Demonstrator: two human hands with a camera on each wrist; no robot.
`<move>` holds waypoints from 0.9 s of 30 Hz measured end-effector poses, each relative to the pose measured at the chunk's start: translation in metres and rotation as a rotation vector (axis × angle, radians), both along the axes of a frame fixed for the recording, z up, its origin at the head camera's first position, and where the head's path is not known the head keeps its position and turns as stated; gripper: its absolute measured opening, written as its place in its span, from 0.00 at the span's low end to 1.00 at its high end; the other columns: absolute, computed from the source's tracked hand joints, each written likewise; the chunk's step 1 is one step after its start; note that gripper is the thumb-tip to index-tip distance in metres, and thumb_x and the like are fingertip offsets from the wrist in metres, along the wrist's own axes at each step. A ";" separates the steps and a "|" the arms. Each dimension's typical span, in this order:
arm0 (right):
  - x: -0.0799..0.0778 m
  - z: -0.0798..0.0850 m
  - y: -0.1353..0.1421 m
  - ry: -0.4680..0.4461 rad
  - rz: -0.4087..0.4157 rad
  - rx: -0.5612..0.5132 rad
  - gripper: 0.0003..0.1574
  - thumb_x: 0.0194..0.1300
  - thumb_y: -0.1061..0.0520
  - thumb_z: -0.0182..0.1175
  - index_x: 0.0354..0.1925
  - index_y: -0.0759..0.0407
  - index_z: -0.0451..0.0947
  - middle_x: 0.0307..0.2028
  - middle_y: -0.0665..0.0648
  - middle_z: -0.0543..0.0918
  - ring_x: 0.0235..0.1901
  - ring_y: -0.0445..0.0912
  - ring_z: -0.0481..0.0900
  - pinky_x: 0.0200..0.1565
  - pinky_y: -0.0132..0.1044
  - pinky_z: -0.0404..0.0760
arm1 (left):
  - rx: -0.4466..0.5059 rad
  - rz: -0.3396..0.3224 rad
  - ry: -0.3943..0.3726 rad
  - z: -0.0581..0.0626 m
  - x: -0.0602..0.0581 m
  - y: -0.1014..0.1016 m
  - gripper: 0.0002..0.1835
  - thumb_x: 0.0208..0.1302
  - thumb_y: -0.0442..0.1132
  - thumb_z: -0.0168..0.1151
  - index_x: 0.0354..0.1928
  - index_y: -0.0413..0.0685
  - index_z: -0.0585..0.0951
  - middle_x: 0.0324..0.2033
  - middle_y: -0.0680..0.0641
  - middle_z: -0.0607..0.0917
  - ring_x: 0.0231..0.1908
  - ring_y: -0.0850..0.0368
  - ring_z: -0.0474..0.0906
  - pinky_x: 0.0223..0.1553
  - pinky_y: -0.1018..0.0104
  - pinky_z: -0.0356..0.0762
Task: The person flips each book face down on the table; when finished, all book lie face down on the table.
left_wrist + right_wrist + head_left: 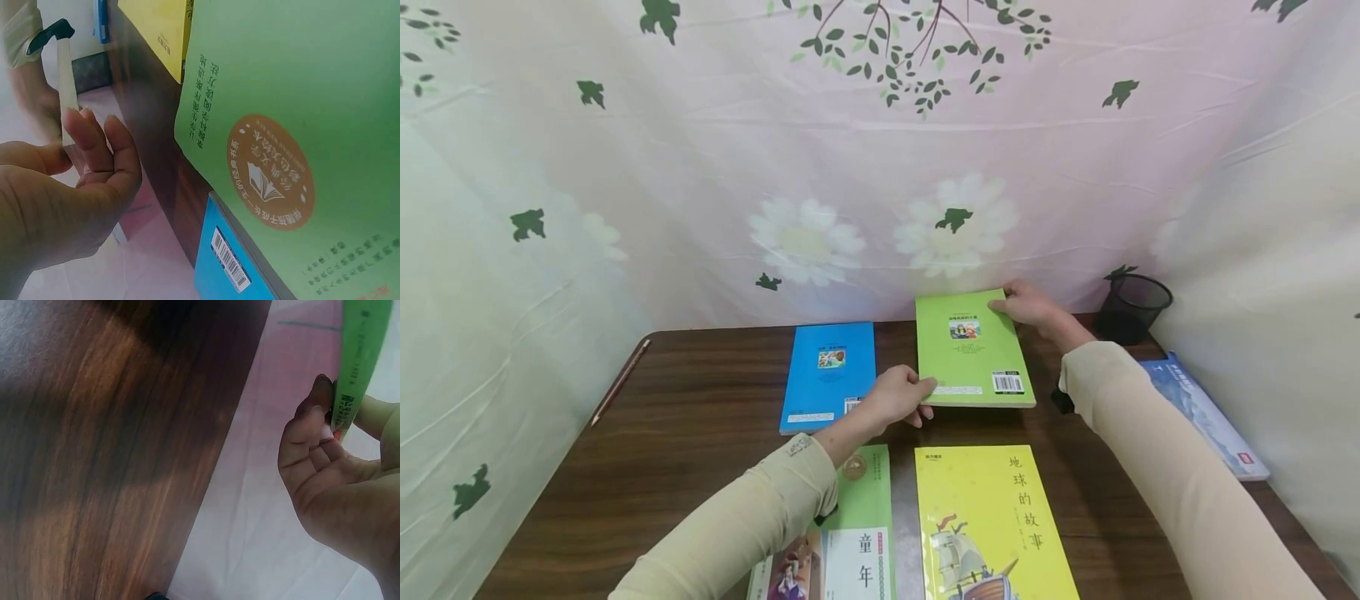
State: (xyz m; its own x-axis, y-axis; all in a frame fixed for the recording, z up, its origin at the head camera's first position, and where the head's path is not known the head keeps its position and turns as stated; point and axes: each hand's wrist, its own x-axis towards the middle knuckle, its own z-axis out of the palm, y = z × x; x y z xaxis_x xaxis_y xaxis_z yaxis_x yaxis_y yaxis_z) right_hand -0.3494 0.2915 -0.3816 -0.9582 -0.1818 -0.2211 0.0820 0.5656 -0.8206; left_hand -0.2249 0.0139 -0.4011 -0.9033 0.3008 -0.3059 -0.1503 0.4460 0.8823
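Note:
A light green book (pixel 958 354), back cover up with a small picture and a barcode, is held between both hands toward the far side of the table. My left hand (pixel 895 395) pinches its near left corner, thumb on top. At the far right corner, my right hand (pixel 1036 310) grips the edge. Seen from the right wrist, the green spine (pixel 359 369) stands between thumb and curled fingers. A blue book (pixel 831 367) lies left of it, partly behind my left hand. Nearer to me are a yellow book (pixel 992 517) with a sailing ship and a green-and-white book (pixel 861 500).
A black mesh pen holder (pixel 1133 307) stands at the far right corner beside the curtain (pixel 880 208). Another blue book (pixel 1206 417) lies along the right edge, beyond my right forearm. A thin brown stick (pixel 620 382) lies at the left edge of the dark wooden table (pixel 700 400).

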 end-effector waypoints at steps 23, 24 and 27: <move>-0.001 -0.038 -0.009 -0.011 -0.031 0.075 0.22 0.77 0.56 0.49 0.61 0.70 0.67 0.45 0.67 0.84 0.28 0.44 0.84 0.30 0.39 0.80 | -0.172 -0.072 -0.022 -0.016 -0.004 0.008 0.17 0.75 0.44 0.56 0.30 0.40 0.81 0.20 0.45 0.86 0.12 0.59 0.75 0.29 0.64 0.84; -0.001 -0.038 -0.010 -0.017 -0.035 0.088 0.22 0.78 0.55 0.49 0.62 0.68 0.67 0.45 0.67 0.84 0.29 0.44 0.84 0.30 0.39 0.80 | -0.181 -0.068 -0.017 -0.017 -0.004 0.007 0.17 0.75 0.44 0.56 0.29 0.41 0.80 0.19 0.45 0.86 0.12 0.59 0.75 0.29 0.65 0.84; -0.001 -0.039 -0.011 -0.028 -0.040 0.125 0.23 0.78 0.54 0.49 0.62 0.66 0.67 0.44 0.64 0.84 0.29 0.44 0.83 0.30 0.40 0.78 | -0.228 -0.046 0.001 -0.018 -0.008 0.007 0.18 0.75 0.45 0.55 0.27 0.43 0.79 0.19 0.47 0.85 0.12 0.60 0.75 0.27 0.67 0.82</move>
State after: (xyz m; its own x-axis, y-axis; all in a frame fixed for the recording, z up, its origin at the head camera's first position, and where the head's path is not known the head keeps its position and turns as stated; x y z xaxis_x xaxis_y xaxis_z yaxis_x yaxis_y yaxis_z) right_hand -0.3508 0.2808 -0.4211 -0.9572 -0.1129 -0.2664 0.1284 0.6593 -0.7408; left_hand -0.2325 0.0207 -0.4194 -0.8906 0.2651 -0.3695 -0.1241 0.6400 0.7583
